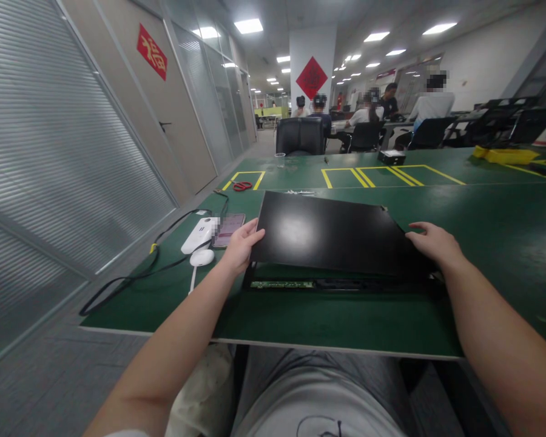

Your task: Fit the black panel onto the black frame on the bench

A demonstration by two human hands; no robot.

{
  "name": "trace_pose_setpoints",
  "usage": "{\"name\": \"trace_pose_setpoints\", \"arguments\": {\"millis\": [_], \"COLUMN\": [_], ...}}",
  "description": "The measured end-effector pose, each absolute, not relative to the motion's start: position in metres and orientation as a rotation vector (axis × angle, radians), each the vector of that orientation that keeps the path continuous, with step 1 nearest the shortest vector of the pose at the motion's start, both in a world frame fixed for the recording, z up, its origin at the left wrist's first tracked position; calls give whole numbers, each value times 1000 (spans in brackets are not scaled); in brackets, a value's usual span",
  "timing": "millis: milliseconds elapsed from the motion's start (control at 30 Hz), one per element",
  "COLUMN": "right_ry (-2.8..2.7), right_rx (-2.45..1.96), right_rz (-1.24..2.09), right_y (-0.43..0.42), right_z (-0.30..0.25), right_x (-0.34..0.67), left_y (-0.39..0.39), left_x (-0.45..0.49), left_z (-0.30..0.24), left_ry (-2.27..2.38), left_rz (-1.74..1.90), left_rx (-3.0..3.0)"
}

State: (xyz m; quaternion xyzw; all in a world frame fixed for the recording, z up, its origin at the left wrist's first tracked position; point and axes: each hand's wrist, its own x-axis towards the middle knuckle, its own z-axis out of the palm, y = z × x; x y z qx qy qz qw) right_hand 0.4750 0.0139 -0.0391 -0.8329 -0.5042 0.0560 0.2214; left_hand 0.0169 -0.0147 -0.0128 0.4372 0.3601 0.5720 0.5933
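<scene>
A flat, glossy black screen panel is tilted above the table, with a bright reflection on its left part. My left hand grips the panel's left edge, its thumb lying on the upper face. On the opposite side, my right hand holds the right edge between thumb and fingers; some of its fingers are hidden. Below the panel's near edge, a thin black frame lies on the table. A narrow green circuit board shows along that frame's left part. The panel covers the rest of the frame.
On the green table, a white device, a phone and black cables lie to the left. Red-handled scissors, a clear cup and a yellow tray are farther back. Several people sit beyond.
</scene>
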Motion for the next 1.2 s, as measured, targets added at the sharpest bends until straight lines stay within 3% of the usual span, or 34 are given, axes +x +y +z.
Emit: {"name": "trace_pose_setpoints", "arguments": {"millis": [233, 433, 633, 767, 1000, 1200], "right_ry": [-1111, -952, -747, -560, -415, -376], "right_rx": [-2156, -1959, -1127, -1019, -913, -800], "right_rz": [469, 515, 1073, 1254, 1176, 1029], "right_y": [12, 4, -15, -29, -27, -21], "right_z": [-28, -24, 3, 16, 21, 18], "right_x": [462, 455, 444, 436, 435, 441], "left_y": [-19, -17, -9, -8, -4, 3], "left_x": [20, 14, -1, -1, 4, -4], "left_z": [-8, -8, -4, -2, -11, -29], "left_ry": [751, 766, 770, 760, 958, 1404], "left_rz": [1386, 1472, 1504, 1507, 1476, 1345], "left_rx": [1111, 1114, 1009, 975, 1113, 1560]}}
